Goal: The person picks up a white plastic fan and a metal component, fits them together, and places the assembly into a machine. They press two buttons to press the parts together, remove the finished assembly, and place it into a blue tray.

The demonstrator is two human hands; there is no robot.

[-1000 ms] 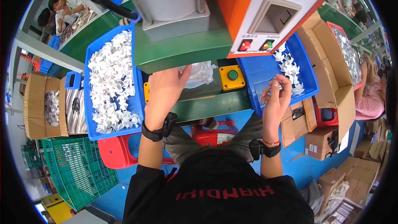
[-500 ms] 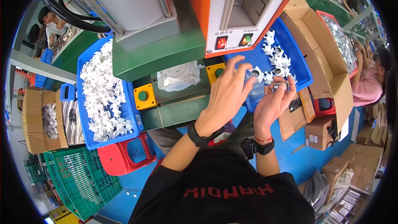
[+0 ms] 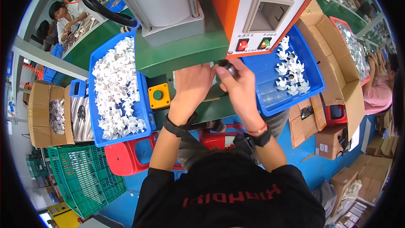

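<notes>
My left hand (image 3: 193, 85) reaches under the green head of the press (image 3: 181, 55), back of the hand up. Its fingertips are mostly hidden beside a bit of white material. Close on its right, my right hand (image 3: 241, 88) is closed round a short dark metal cylinder (image 3: 228, 67), the thumb lying along it. Both hands are over the work area below the press head. White finned parts (image 3: 291, 67), some with dark metal rings in them, lie in the blue tray (image 3: 272, 109) on the right.
Left of the press, a blue bin (image 3: 98, 137) is heaped with white finned parts. A yellow box with a green button (image 3: 158, 95) sits beside my left wrist. The orange and white control box (image 3: 236, 17) rises ahead. A red stool (image 3: 122, 158) and cardboard boxes (image 3: 352, 76) stand around.
Both hands have moved left from the blue tray to beneath the press head. The white part with a ring near my left fingers no longer shows there. My right hand now grips a dark cylinder.
</notes>
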